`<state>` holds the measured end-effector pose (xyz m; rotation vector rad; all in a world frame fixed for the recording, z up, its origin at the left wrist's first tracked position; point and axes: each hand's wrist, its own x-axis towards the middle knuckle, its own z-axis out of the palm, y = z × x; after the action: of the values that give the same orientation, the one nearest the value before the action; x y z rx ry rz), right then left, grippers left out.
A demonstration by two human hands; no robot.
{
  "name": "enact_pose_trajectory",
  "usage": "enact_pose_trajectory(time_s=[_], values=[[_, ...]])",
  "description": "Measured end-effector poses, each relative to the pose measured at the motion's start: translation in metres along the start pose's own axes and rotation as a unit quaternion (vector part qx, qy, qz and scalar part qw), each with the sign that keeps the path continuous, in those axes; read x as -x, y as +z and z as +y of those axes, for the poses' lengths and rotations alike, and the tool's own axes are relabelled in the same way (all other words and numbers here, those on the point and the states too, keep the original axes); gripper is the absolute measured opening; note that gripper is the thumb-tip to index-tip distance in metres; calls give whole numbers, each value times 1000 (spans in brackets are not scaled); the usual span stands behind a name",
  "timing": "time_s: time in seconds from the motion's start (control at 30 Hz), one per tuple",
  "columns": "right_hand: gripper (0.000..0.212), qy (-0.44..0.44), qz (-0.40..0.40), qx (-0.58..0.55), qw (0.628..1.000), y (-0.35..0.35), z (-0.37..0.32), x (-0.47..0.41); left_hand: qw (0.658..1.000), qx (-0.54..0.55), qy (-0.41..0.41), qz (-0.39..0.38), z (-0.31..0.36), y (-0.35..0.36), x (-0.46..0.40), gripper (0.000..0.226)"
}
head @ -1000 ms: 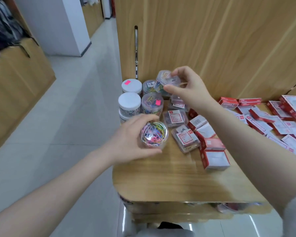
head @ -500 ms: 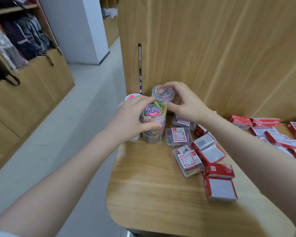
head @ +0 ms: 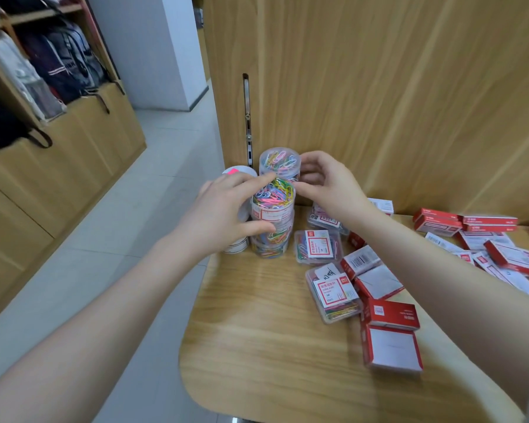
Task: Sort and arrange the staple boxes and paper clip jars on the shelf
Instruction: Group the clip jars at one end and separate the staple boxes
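My left hand (head: 223,215) grips a clear jar of coloured paper clips (head: 272,199), thumb on its front and a finger over its rim. That jar stands on top of a second clear jar (head: 271,242) at the shelf's back left corner. Behind them a third clear jar (head: 280,161) tops another stack. My right hand (head: 327,184) is at that jar's right side with loosely curled fingers, its fingertips touching the jars. White-lidded jars (head: 242,172) are partly hidden behind my left hand. Red staple boxes (head: 391,312) lie scattered to the right.
Flat clear boxes of paper clips (head: 318,247) lie between the jars and the staple boxes. The wooden shelf top (head: 272,346) has a rounded front left corner. A wood panel (head: 379,87) rises behind. Tiled floor (head: 104,270) and cabinets with bags (head: 43,71) are at the left.
Both hands carried their jars back to the corner and set them on top of other jars. My right hand has loosened from the rear jar; the left still grips the front one.
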<state>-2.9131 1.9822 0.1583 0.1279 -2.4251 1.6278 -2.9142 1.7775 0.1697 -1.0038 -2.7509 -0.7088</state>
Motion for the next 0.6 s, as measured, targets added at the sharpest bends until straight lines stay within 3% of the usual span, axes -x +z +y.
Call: enact_pose_trajectory(time_s=[0.27,0.4,0.47,0.6], values=[[42,-27,-53,49,997,-9,1,3,999,19,30,-4,-4,2,-1,83],[35,-35,-2,152,988,-26,-2,13,999,16,43,-1,-4,2,0,85],[28,-29,5,247,969,-43,1,22,999,7,51,6,-5,3,2,89],[37,-16,-105,421,901,-61,10,34,996,13,74,49,-5,6,4,92]])
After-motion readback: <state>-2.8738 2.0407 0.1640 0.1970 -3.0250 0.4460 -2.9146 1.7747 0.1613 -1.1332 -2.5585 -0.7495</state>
